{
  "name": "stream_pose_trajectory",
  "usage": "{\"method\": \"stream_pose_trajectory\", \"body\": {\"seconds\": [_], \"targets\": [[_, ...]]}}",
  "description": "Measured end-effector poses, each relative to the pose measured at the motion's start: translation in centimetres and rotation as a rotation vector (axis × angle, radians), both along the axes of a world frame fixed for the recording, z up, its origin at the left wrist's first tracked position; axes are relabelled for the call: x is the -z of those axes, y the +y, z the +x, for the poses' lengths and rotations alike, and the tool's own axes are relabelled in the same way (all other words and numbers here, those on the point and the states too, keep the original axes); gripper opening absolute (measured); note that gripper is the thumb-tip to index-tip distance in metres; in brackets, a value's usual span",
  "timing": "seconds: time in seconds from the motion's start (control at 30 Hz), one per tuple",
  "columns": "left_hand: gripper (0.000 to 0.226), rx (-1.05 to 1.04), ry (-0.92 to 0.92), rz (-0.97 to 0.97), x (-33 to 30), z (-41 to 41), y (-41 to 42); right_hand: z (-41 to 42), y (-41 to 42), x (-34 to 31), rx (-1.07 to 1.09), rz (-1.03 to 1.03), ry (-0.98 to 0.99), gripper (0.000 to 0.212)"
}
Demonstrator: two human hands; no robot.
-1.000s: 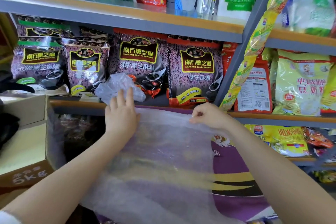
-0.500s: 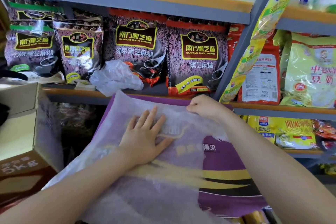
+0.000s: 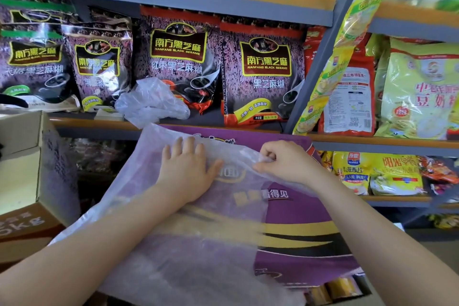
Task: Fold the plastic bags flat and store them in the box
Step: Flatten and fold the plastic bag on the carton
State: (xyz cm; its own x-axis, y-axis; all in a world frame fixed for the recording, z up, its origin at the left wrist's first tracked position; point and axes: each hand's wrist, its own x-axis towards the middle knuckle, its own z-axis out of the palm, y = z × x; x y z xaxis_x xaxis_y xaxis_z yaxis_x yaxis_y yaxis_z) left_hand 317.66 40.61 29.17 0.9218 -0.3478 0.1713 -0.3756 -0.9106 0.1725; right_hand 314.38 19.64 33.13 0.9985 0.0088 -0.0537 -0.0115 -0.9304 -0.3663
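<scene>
A store shelf (image 3: pixel 173 125) runs across the view at about 12 o'clock, lined with upright purple black sesame packets (image 3: pixel 263 74), and a second, crumpled clear bag (image 3: pixel 151 102) lies on its front edge just beyond the work area. At 3 o'clock, past a grey upright post (image 3: pixel 320 62), stand yellow and red food packets (image 3: pixel 419 89). An open cardboard box (image 3: pixel 37 181) sits at 9 o'clock, its flaps up, close to the left edge of the sheet but not touching it as far as can be told. In the centre, a large translucent plastic bag (image 3: pixel 198 251) is spread over a purple printed carton (image 3: pixel 298 228) that serves as the surface; the carton's yellow and black stripes and lettering show dimly through the film. The bag looks cloudy white, mostly flat with fine wrinkles, and its right part leaves the carton bare toward 4 o'clock. The left hand (image 3: pixel 186 176) lies palm down, fingers spread, pressing the film flat near its top edge, holding nothing in its grip. The right hand (image 3: pixel 280 161), at about 1 o'clock of the left, has its grip closed, thumb and fingers pinching a lifted fold of the bag's top edge.
</scene>
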Motion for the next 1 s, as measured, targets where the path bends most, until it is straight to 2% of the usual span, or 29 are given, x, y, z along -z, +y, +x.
{"method": "stream_pose_trajectory", "body": {"seconds": [0.07,0.13,0.23,0.33,0.4,0.47,0.53,0.6,0.67,0.73,0.8,0.93,1.0], "targets": [[0.085,0.073,-0.033,-0.134,0.2,-0.1,-2.0,-0.5,0.1,0.4,-0.006,0.012,0.014,0.038],[0.085,0.121,0.021,-0.209,0.3,-0.3,-3.5,-0.8,-0.1,0.8,0.006,-0.001,0.008,0.037],[0.093,0.128,0.060,-0.082,1.2,-0.3,-4.0,-1.2,-1.6,0.7,0.007,-0.036,0.040,0.029],[0.092,0.111,0.123,0.055,1.7,0.1,-3.5,-1.9,-4.3,0.3,-0.052,-0.111,0.128,0.038],[0.100,0.102,0.137,0.082,1.6,0.3,-3.4,-2.6,-5.9,-0.2,-0.048,-0.110,0.115,0.043],[0.093,0.107,0.132,0.075,1.4,0.2,-3.6,-3.5,-7.1,-0.6,-0.001,0.025,0.056,0.044],[0.079,0.123,0.109,0.044,1.5,0.1,-3.6,-4.3,-7.9,-0.8,0.053,0.241,0.005,0.036],[0.081,0.133,0.066,-0.006,1.7,0.1,-3.4,-4.9,-8.1,-0.6,0.085,0.438,-0.050,0.021],[0.085,0.183,-0.008,-0.089,1.7,0.2,-3.2,-5.4,-8.2,-0.1,0.138,0.617,-0.095,0.022],[0.079,0.272,-0.087,-0.147,1.5,0.1,-3.2,-6.0,-8.5,0.5,0.187,0.745,-0.101,0.023],[0.073,0.340,-0.104,-0.171,1.4,0.0,-3.1,-6.3,-8.9,1.0,0.181,0.680,-0.069,0.021],[0.082,0.334,0.092,-0.135,1.5,0.3,-3.0,-6.6,-9.5,1.1,0.009,0.278,0.017,0.012],[0.065,0.318,0.123,-0.143,1.0,0.4,-3.3,-6.6,-9.7,0.8,-0.057,0.152,0.016,0.019]]}}
